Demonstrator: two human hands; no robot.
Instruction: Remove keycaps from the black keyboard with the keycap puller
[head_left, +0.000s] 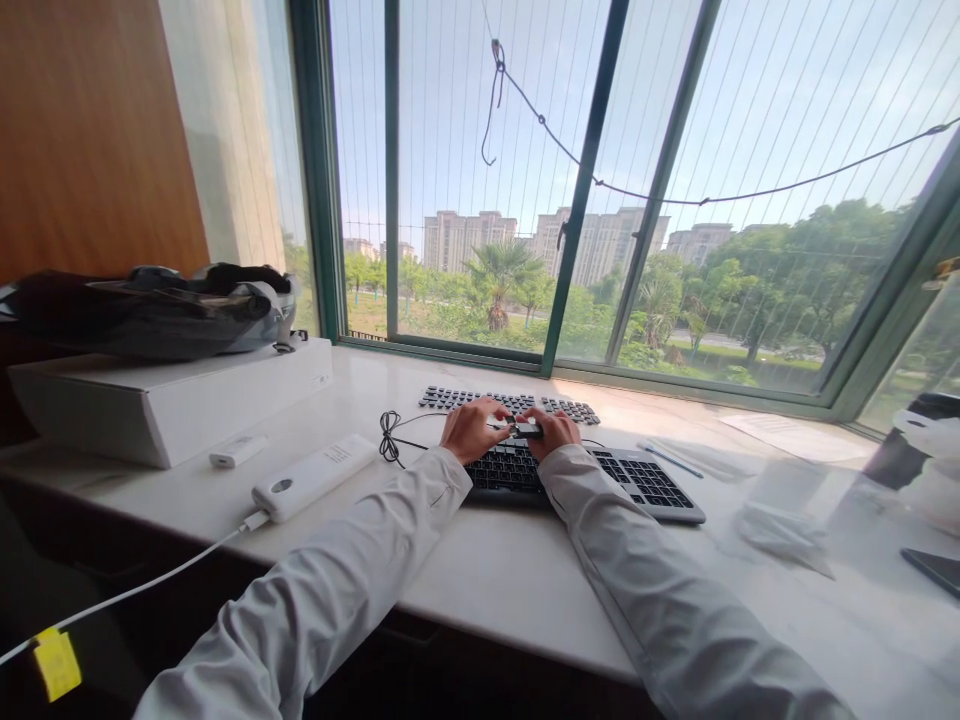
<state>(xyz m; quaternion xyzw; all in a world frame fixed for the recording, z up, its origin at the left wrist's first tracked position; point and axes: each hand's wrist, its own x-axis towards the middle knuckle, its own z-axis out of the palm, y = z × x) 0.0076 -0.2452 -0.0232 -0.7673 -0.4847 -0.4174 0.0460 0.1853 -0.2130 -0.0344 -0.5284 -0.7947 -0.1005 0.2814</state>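
A keyboard [645, 482] lies on the white tabletop, its keys partly hidden by my hands and sleeves. Loose black keycaps [480, 400] stand in rows just behind it. Over the keyboard, my left hand [474, 430] has its fingers closed, thumb and fingertips meeting close to the right hand; what they pinch is too small to make out. My right hand [556, 432] is closed on a small black rectangular piece [529, 430], held above the keys at the fingertips of the left.
Left of the keyboard are a coiled black cable [390, 430], a white power bank [319, 478] with a cable and a small white device [238, 452]. A white box [172, 400] carries a dark bag. On the right lie a thin pen-like stick [673, 460], plastic bags [784, 530] and a phone-like slab [934, 570].
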